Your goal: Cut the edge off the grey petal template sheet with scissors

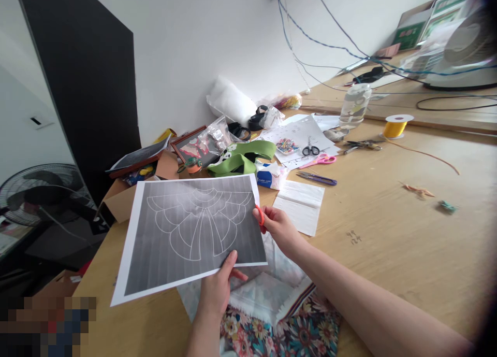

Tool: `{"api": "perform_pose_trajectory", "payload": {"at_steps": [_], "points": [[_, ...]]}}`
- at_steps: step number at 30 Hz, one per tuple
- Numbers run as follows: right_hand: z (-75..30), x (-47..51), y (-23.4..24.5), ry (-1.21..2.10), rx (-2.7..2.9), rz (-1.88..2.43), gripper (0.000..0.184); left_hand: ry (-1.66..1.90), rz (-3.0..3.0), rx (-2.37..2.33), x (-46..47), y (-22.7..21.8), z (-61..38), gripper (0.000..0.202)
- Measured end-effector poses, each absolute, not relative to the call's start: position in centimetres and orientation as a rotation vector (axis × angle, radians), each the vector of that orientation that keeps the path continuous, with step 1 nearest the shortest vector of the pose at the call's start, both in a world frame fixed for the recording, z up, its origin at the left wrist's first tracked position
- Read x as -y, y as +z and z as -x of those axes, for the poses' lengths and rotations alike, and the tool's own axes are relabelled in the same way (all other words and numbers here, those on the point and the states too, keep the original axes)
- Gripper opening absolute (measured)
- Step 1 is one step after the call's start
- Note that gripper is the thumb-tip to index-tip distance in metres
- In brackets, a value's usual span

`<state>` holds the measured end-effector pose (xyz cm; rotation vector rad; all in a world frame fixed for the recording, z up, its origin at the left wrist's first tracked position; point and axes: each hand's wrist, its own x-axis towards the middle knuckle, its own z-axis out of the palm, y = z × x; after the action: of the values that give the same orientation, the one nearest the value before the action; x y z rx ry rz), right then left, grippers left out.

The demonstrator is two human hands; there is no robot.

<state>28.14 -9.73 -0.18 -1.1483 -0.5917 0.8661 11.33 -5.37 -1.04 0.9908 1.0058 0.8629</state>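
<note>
A paper sheet, dark grey with a white scalloped fan outline and a white margin, is tilted above the table. My left hand grips its lower edge, thumb on top and fingers beneath. At the sheet's right edge my right hand is closed around orange-handled scissors. The blades are mostly hidden, so I cannot tell how far apart they are. A narrow white strip of the margin hangs partly apart near the scissors. Below lie floral fabric and a whitish cloth.
Behind the sheet are a green strap, a tissue pack, purple thread snips and pink scissors. A folded white cloth lies near my right hand. A yellow spool and a jar stand farther right.
</note>
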Motion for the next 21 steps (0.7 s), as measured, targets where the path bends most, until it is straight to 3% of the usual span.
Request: {"api": "perform_pose_trajectory", "payload": {"at_steps": [21], "points": [[-28.26, 9.79, 0.00, 0.858, 0.595, 1.175, 0.055, 0.867, -0.986, -1.019, 5.39, -0.84, -11.37, 0.047]]}}
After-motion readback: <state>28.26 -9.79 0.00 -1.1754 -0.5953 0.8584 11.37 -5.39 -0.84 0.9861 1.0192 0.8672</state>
